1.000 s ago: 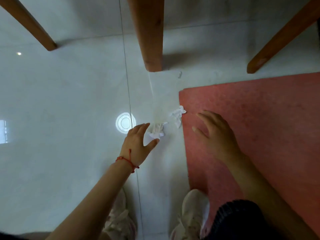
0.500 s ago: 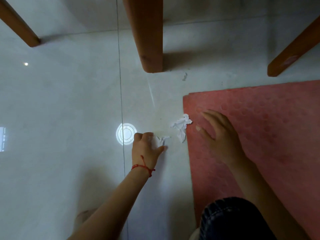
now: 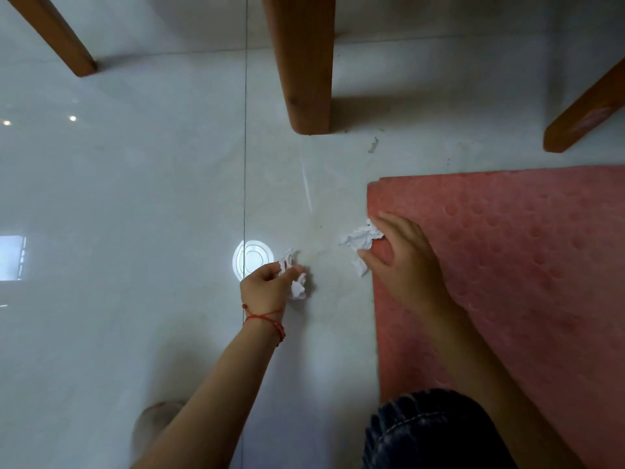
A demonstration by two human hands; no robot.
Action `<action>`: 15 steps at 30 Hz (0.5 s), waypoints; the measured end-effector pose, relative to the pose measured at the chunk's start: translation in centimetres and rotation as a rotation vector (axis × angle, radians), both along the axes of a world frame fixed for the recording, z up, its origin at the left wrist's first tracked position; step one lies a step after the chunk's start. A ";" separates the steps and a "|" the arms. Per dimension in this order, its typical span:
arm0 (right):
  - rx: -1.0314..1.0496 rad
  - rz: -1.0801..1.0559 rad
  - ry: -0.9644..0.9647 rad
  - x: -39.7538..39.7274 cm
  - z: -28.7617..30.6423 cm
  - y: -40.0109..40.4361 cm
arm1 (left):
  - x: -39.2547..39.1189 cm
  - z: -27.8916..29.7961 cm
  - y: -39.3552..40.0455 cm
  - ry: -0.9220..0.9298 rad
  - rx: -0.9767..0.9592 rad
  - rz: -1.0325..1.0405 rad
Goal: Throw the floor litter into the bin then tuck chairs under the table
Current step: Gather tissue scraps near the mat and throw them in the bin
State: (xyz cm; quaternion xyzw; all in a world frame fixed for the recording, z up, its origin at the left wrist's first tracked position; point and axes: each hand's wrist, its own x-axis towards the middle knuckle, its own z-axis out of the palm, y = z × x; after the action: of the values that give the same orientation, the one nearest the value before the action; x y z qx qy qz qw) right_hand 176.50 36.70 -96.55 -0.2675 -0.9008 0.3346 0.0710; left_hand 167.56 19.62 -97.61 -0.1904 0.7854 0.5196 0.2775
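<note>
Two crumpled white paper scraps lie low on the pale tiled floor. My left hand [image 3: 267, 287], with a red string on its wrist, is pinched shut on the left scrap [image 3: 296, 282], which sticks out between its fingers. The second scrap [image 3: 360, 240] sits at the edge of the red mat. My right hand [image 3: 402, 262] rests against that scrap, its thumb and fingers touching the paper without having closed around it.
A red dimpled mat [image 3: 507, 265] covers the floor on the right. Three wooden furniture legs stand ahead: a thick one [image 3: 304, 62] in the middle, one [image 3: 54, 32] far left, one [image 3: 585, 113] far right. My knee [image 3: 433, 431] fills the bottom.
My left hand closed on the left scrap and lifted it slightly. My right hand slid left across the mat until it touched the second scrap.
</note>
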 end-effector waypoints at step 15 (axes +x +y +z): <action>-0.027 -0.138 0.088 -1.8 -2.8 -2.2 | 0.2 0.0 -0.6 -0.050 0.140 0.090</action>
State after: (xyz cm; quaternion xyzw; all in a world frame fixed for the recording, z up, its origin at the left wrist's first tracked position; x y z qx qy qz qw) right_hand 174.71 34.50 -99.39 -0.3150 -0.8716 0.3525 0.1297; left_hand 167.76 19.06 -97.61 -0.2187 0.7307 0.5801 0.2860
